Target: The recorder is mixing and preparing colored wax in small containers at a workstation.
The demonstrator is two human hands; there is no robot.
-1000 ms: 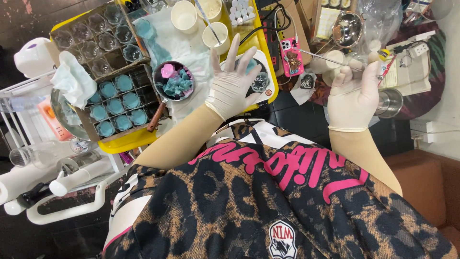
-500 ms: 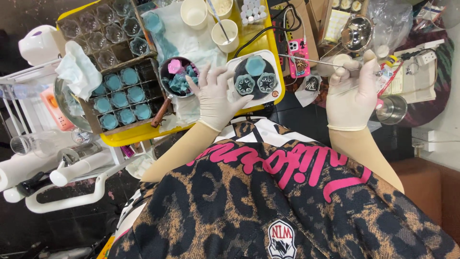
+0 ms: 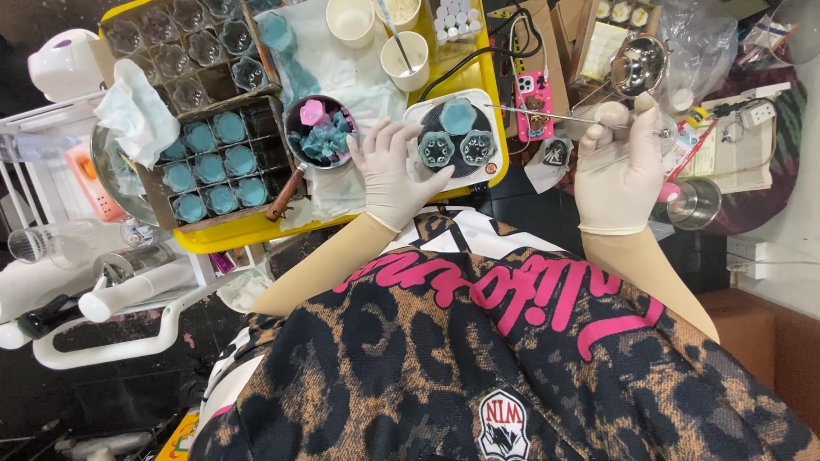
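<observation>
At frame centre, three teal pieces (image 3: 459,117) on a dark plate (image 3: 491,137) are touched by the spread left hand (image 3: 395,171), while a thin rod (image 3: 547,115) is gripped by the right hand (image 3: 617,175).

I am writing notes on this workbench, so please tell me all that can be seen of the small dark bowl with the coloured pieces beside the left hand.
The small dark bowl is round, with a dark rim. It stands upright on the white cloth over the yellow tray, right of the box of teal-filled cups. It holds teal chunks and one pink chunk. The gloved left hand lies just right of it; contact is unclear.
</observation>
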